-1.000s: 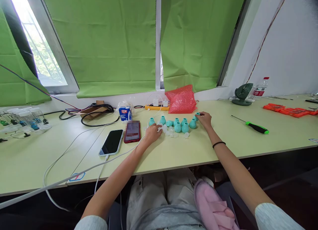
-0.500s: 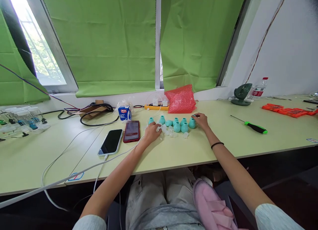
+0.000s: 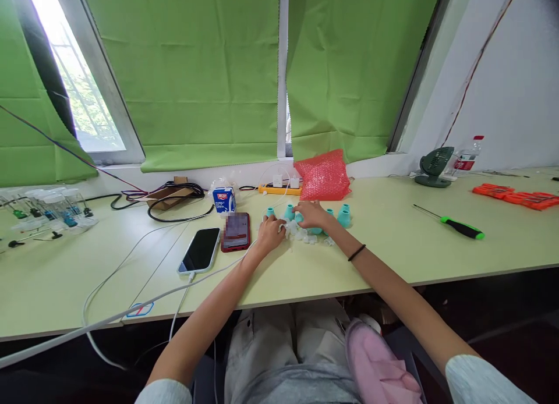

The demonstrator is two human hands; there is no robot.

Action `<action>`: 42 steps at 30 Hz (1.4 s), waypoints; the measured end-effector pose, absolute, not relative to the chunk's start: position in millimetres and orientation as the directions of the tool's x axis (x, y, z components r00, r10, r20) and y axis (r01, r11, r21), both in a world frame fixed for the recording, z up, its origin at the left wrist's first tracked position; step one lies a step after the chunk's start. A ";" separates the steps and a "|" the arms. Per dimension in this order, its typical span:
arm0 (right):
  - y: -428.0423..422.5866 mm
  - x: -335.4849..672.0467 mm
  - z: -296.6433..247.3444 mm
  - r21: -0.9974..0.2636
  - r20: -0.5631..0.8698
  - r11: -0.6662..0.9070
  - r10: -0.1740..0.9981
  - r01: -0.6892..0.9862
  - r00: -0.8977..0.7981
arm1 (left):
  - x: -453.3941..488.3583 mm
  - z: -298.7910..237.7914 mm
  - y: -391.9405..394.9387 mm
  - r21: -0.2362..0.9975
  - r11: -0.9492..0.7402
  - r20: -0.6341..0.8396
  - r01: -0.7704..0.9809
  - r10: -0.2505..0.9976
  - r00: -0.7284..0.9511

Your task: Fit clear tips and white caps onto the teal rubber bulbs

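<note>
Green desk (image 3: pixel 393 258): both hands (image 3: pixel 271 232) (image 3: pixel 311 215) on upright teal bulbs (image 3: pixel 344 218) (necks up); finger grip unclear.

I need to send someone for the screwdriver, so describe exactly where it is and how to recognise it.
On the pale desk, look right of the hands, toward the small green fan. The screwdriver lies alone there, thin metal shaft, black handle tipped bright green.

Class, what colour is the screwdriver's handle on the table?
Bright green with black, on the screwdriver; head view shows it best.
</note>
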State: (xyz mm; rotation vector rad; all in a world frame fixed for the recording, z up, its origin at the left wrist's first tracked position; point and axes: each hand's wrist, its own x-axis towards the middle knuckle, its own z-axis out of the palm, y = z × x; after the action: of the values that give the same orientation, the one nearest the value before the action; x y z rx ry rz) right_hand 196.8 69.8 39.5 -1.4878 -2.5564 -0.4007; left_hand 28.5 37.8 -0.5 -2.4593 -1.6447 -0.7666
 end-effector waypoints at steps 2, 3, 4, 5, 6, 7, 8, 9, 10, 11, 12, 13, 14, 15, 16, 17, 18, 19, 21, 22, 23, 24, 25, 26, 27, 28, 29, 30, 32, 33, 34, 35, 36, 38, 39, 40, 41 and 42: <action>76.2 191.5 37.0 0.148 0.225 0.465 0.844 0.873 -0.488 | 28.7 -0.8 37.8 0.198 -0.412 0.439 0.890 0.849 0.295; 78.8 190.6 36.3 0.147 0.214 0.463 0.848 0.874 -0.485 | 28.9 -0.9 37.7 0.196 -0.409 0.435 0.891 0.851 0.294; 80.7 190.6 36.2 0.145 0.210 0.464 0.849 0.874 -0.486 | 29.0 -0.9 37.6 0.195 -0.406 0.431 0.893 0.853 0.294; 81.9 191.0 36.5 0.143 0.213 0.468 0.846 0.872 -0.488 | 29.1 -0.8 37.4 0.193 -0.404 0.428 0.894 0.855 0.294; 82.3 191.9 37.2 0.140 0.224 0.473 0.841 0.870 -0.493 | 29.2 -0.7 37.3 0.191 -0.402 0.426 0.895 0.856 0.294; 82.1 193.1 38.2 0.137 0.243 0.479 0.832 0.867 -0.498 | 29.2 -0.5 37.1 0.189 -0.401 0.424 0.896 0.857 0.294; 81.5 194.6 39.3 0.132 0.269 0.484 0.823 0.865 -0.501 | 29.1 -0.3 37.0 0.188 -0.399 0.422 0.897 0.858 0.293; 80.8 196.4 40.4 0.126 0.299 0.486 0.813 0.865 -0.500 | 29.0 -0.2 36.9 0.187 -0.398 0.420 0.898 0.859 0.293; 80.2 198.7 41.4 0.121 0.330 0.484 0.804 0.867 -0.495 | 29.0 -0.1 36.9 0.187 -0.397 0.419 0.899 0.860 0.292; 79.8 201.5 41.9 0.109 0.373 0.482 0.791 0.869 -0.485 | 28.9 -0.2 36.9 0.187 -0.395 0.418 0.899 0.861 0.292; 79.8 204.6 41.9 0.085 0.431 0.486 0.769 0.870 -0.472 | 28.8 -0.3 36.9 0.187 -0.394 0.416 0.900 0.862 0.291; 80.2 208.1 41.1 0.053 0.496 0.501 0.738 0.864 -0.458 | 28.7 -0.6 37.0 0.187 -0.393 0.414 0.900 0.863 0.290; 81.0 211.5 39.6 0.017 0.561 0.526 0.699 0.850 -0.444 | 28.7 -0.8 37.0 0.188 -0.392 0.413 0.901 0.864 0.289; 82.2 214.8 37.3 -0.018 0.623 0.555 0.657 0.832 -0.424 | 28.7 -1.1 37.0 0.188 -0.392 0.412 0.901 0.864 0.290; 83.5 217.6 34.4 -0.052 0.676 0.580 0.620 0.813 -0.399 | 28.7 -1.3 36.9 0.188 -0.393 0.411 0.900 0.864 0.291; 85.0 219.8 31.2 -0.082 0.714 0.595 0.595 0.800 -0.369 | 28.8 -1.4 36.8 0.188 -0.394 0.411 0.900 0.863 0.293; 86.4 221.2 28.0 -0.109 0.738 0.592 0.586 0.798 -0.334 | 28.8 -1.5 36.5 0.187 -0.396 0.412 0.899 0.862 0.294; 87.7 221.9 25.1 -0.138 0.756 0.578 0.586 0.804 -0.292 | 28.9 -1.5 36.3 0.187 -0.398 0.413 0.898 0.861 0.296; 88.9 221.3 21.4 -0.187 0.776 0.540 0.593 0.821 -0.214 | 29.1 -1.4 35.7 0.186 -0.401 0.418 0.897 0.858 0.297; 88.7 220.4 21.0 -0.196 0.781 0.524 0.594 0.829 -0.191 | 29.1 -1.3 35.4 0.185 -0.401 0.420 0.897 0.858 0.297; 87.9 219.1 21.5 -0.193 0.786 0.511 0.592 0.838 -0.179 | 29.2 -1.1 35.2 0.186 -0.402 0.421 0.897 0.857 0.297; 86.4 217.7 22.8 -0.179 0.792 0.500 0.584 0.847 -0.177 | 29.3 -1.0 35.1 0.186 -0.402 0.421 0.896 0.857 0.297; 84.4 216.0 24.7 -0.161 0.802 0.489 0.571 0.857 -0.175 | 29.3 -0.9 35.0 0.187 -0.402 0.420 0.896 0.858 0.297; 82.0 214.2 26.9 -0.143 0.814 0.478 0.555 0.867 -0.171 | 29.4 -0.8 34.9 0.188 -0.402 0.418 0.896 0.858 0.298; 79.4 212.3 29.1 -0.126 0.826 0.468 0.538 0.875 -0.169 | 29.4 -0.7 34.9 0.189 -0.401 0.416 0.896 0.860 0.297; 77.0 210.4 31.1 -0.112 0.835 0.461 0.524 0.880 -0.168 | 29.5 -0.6 34.8 0.190 -0.399 0.413 0.897 0.861 0.296; 74.8 208.5 32.6 -0.102 0.840 0.457 0.515 0.883 -0.170 | 29.5 -0.5 34.8 0.192 -0.398 0.411 0.897 0.863 0.295; 73.0 206.7 33.5 -0.096 0.840 0.456 0.514 0.885 -0.174 | 29.5 -0.4 34.8 0.193 -0.396 0.408 0.898 0.865 0.294; 71.0 203.7 33.6 -0.092 0.820 0.454 0.539 0.886 -0.191 | 29.5 -0.3 34.9 0.194 -0.392 0.402 0.899 0.868 0.292; 70.5 202.6 32.8 -0.097 0.804 0.447 0.562 0.889 -0.195 | 29.6 -0.2 35.0 0.194 -0.391 0.400 0.900 0.869 0.291; 70.3 201.7 31.7 -0.100 0.782 0.434 0.591 0.895 -0.199 | 29.7 -0.2 35.0 0.195 -0.390 0.399 0.900 0.870 0.291; 70.1 200.9 30.5 -0.095 0.755 0.414 0.623 0.905 -0.206 | 29.8 -0.1 35.1 0.196 -0.390 0.398 0.900 0.870 0.290; 69.9 200.1 29.2 -0.077 0.724 0.389 0.655 0.918 -0.216 | 30.0 0.0 35.1 0.197 -0.389 0.397 0.900 0.871 0.290; 69.1 198.5 26.9 -0.001 0.652 0.329 0.716 0.944 -0.249 | 30.4 0.3 35.0 0.199 -0.388 0.395 0.900 0.872 0.289; 68.6 197.6 26.1 0.048 0.615 0.303 0.742 0.952 -0.267 | 30.6 0.4 34.8 0.200 -0.387 0.393 0.900 0.873 0.288; 68.1 196.6 25.4 0.092 0.584 0.281 0.762 0.955 -0.281 | 30.8 0.6 34.6 0.200 -0.387 0.392 0.900 0.874 0.289; 67.6 195.7 24.9 0.128 0.559 0.265 0.776 0.956 -0.291 | 30.9 0.7 34.4 0.201 -0.387 0.391 0.900 0.874 0.289; 67.4 194.9 24.4 0.154 0.542 0.253 0.787 0.955 -0.296 | 31.0 0.8 34.2 0.201 -0.388 0.391 0.899 0.874 0.290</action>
State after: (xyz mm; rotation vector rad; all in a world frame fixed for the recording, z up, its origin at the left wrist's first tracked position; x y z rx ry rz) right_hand 194.9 67.4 24.4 -1.5958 -2.1764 -0.6565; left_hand 31.0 34.2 0.8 -2.4758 -1.7043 -0.6906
